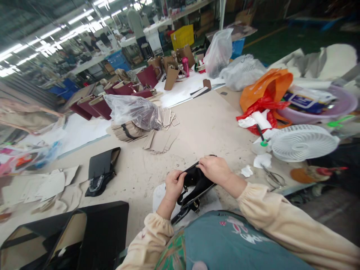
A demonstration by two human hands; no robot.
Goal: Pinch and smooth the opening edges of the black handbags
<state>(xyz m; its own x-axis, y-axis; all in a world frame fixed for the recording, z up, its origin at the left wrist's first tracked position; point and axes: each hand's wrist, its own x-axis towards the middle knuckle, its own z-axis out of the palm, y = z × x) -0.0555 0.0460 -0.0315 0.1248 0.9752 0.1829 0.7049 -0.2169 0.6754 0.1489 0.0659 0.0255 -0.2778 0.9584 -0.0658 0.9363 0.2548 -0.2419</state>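
A black bag (201,183) with metal fittings lies close to my body at the table's near edge, its mouth facing me. My left hand (173,183) pinches the left end of its upper edge between thumb and fingers. Farther right along that same edge, my right hand (214,168) grips the rim with fingers curled over it. White paper (160,195) shows beneath the bag. Off to the left rests another black bag piece (101,168) with clear plastic on it.
Stacked beige card pieces (129,131) sit mid-table under a clear plastic bag (135,108). On the right are a white fan (305,142), scissors (272,176) and a purple basin (343,105). Large black bag shells (107,232) fill the lower left. Maroon bags (147,77) stand farther back.
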